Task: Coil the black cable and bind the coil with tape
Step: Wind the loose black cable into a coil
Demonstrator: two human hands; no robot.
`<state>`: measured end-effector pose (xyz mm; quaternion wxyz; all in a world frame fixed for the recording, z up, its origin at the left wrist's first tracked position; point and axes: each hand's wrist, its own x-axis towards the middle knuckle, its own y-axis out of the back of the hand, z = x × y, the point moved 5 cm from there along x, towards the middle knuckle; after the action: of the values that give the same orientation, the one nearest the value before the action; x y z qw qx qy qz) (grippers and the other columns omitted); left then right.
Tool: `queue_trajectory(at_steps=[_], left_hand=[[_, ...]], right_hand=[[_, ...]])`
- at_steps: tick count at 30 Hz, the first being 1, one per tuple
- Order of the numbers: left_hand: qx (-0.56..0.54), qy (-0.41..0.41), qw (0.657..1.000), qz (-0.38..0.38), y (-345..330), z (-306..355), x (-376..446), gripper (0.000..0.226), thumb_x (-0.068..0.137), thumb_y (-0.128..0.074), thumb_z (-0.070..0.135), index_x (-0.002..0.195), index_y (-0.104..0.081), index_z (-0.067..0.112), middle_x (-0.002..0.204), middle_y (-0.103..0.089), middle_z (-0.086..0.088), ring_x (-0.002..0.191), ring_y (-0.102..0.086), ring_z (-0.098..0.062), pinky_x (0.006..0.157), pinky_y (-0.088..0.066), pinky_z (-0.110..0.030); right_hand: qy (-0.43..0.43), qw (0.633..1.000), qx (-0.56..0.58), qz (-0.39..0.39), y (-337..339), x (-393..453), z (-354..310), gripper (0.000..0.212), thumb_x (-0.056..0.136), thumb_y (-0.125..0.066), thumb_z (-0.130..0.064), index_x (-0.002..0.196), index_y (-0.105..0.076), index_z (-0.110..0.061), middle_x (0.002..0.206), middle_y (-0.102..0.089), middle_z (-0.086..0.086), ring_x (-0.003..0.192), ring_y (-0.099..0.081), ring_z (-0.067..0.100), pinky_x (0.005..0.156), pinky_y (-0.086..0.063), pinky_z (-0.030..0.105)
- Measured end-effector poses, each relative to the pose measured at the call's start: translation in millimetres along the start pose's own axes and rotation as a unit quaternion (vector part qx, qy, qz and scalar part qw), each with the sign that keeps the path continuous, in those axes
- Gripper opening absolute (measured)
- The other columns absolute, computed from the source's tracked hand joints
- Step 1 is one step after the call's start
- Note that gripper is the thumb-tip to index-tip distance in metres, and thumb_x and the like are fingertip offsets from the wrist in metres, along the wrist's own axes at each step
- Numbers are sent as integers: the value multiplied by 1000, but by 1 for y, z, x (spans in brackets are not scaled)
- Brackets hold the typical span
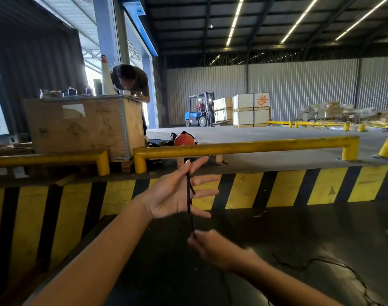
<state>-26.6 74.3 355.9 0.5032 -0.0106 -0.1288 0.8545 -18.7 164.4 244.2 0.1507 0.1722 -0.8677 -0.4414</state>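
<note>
Black cable (189, 195) runs upright across our left hand (177, 193), whose palm is spread wide with fingers splayed, gripping nothing. Below it our right hand (213, 248), blurred, pinches the cable's lower stretch between its fingertips. More cable trails slack over the dark floor (299, 228) toward the lower right corner. Beyond stands a yellow-and-black striped kerb (277, 188) and a yellow rail (243, 146).

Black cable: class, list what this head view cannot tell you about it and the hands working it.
- Right hand grip: motion blur hides whether its fingers pinch the black cable.
- Cable's loose run on the floor: dark against dark, and cut off by the bottom edge.
- Tape: none can be made out.
- Left hand: open; the cable crosses its palm, but how many turns is unclear.
</note>
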Motion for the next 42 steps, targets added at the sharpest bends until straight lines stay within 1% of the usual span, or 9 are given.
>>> queue_trajectory(at_steps=[4, 10, 16, 20, 25, 29, 32, 37, 42], left_hand=[[68, -53, 987, 139, 28, 11, -4, 48, 86, -48, 51, 134, -42, 48, 147, -39, -5, 137, -31, -34, 91, -35, -71], [184, 8, 955, 234, 69, 10, -28, 41, 88, -37, 58, 129, -38, 58, 157, -20, -2, 141, -18, -34, 100, -13, -74], [293, 210, 925, 117, 55, -28, -26, 43, 84, -39, 64, 127, -38, 58, 153, -28, -2, 121, -45, -25, 99, -30, -65], [208, 209, 956, -6, 22, -32, -17, 42, 90, -33, 60, 132, -39, 56, 146, -41, 1, 122, -52, -28, 93, -42, -60], [40, 55, 997, -30, 0, -1, -9, 47, 92, -35, 51, 139, -39, 43, 144, -47, -10, 131, -40, -40, 95, -37, -68], [13, -37, 998, 52, 8, 15, 4, 45, 90, -40, 51, 134, -43, 47, 145, -44, -6, 132, -38, -39, 91, -40, -69], [54, -60, 985, 153, 30, 13, 6, 41, 92, -35, 53, 133, -40, 53, 150, -33, -2, 138, -26, -36, 90, -35, -67], [319, 27, 905, 279, 71, 0, -11, 52, 86, -34, 62, 137, -29, 54, 156, -21, 1, 140, -21, -31, 104, -15, -67], [467, 219, 841, 164, 65, -33, -18, 64, 77, -33, 73, 133, -40, 44, 134, -46, 1, 111, -48, -20, 89, -42, -40]], right_hand=[[7, 993, -21, -116, -5, -13, -10, 23, 98, -41, -34, 107, -56, -20, 91, -59, -2, 80, -60, 7, 79, -53, 31], [89, 985, -125, 74, 106, -27, -13, 23, 96, -47, -31, 95, -63, -14, 89, -63, 4, 81, -59, 11, 75, -45, 22], [120, 942, -92, 299, 175, -11, -23, 14, 89, -61, -30, 82, -64, -17, 71, -59, -8, 65, -52, 2, 58, -35, 19], [69, 927, -80, 359, 164, 6, -9, 14, 94, -54, -32, 85, -57, -22, 71, -57, -8, 66, -52, 5, 56, -35, 20], [7, 981, -25, 192, 83, 4, 15, 21, 99, -40, -26, 87, -57, -22, 74, -61, -4, 71, -63, 14, 60, -49, 16], [16, 998, -1, -68, -1, -9, -6, 19, 98, -40, -33, 104, -56, -23, 84, -58, -9, 77, -61, 4, 74, -52, 26], [43, 993, -24, -112, 7, -20, -23, 19, 99, -41, -32, 105, -55, -20, 81, -54, -10, 74, -57, 5, 73, -50, 28], [95, 980, -176, 8, 91, -26, -23, 24, 97, -45, -32, 96, -60, -13, 88, -62, 6, 80, -60, 15, 79, -49, 29], [116, 954, -183, 207, 168, -18, -15, 21, 91, -57, -31, 83, -66, -14, 73, -61, -3, 68, -57, 8, 62, -41, 21]])
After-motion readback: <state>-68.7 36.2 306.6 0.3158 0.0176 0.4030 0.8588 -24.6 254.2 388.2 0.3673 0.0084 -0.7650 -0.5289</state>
